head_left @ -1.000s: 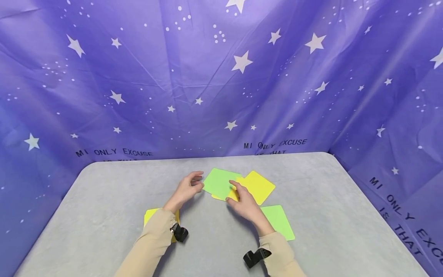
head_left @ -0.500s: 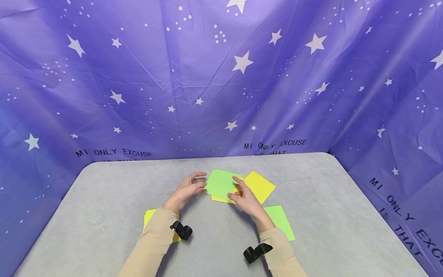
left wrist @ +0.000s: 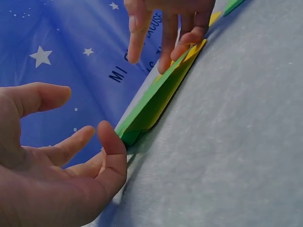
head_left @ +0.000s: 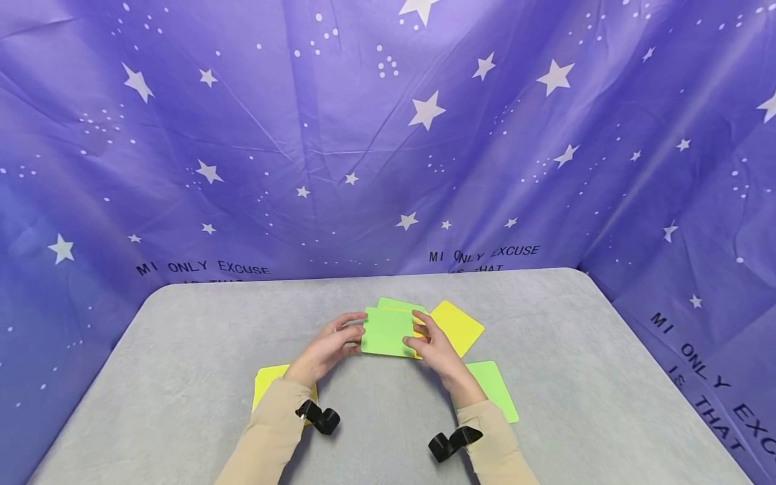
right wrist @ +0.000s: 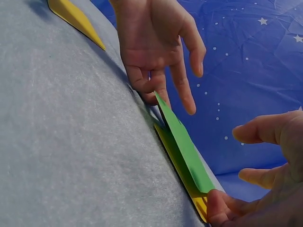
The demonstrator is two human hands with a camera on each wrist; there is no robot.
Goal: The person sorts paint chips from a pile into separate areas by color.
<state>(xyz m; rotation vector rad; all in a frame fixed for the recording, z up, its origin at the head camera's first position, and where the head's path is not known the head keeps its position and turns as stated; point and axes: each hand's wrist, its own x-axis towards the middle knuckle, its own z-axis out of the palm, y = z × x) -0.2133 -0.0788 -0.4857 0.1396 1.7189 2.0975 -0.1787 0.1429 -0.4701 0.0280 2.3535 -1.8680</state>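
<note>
A green card (head_left: pixel 386 330) is held up at a tilt between my two hands, over a small pile of cards. My left hand (head_left: pixel 327 350) has its fingertips at the card's left edge. At its right edge are the fingers of my right hand (head_left: pixel 438 350), partly covering that corner. In the right wrist view the green card (right wrist: pixel 182 146) stands above a yellow card (right wrist: pixel 175 163) that lies on the table. Another green card (head_left: pixel 400 304) shows behind the raised one, and a yellow card (head_left: pixel 457 328) lies turned at an angle to the right.
Yellow cards (head_left: pixel 267 384) lie on the grey table (head_left: pixel 200 330), partly under my left forearm. A green card (head_left: pixel 495 391) lies by my right forearm. Each wrist wears a black camera (head_left: pixel 321 419). A purple starry cloth (head_left: pixel 339 229) hangs along the table's far edge.
The top green card has slid toward me and turned straighter, uncovering another green card behind it. Both hands have moved slightly with it, the left one to the right.
</note>
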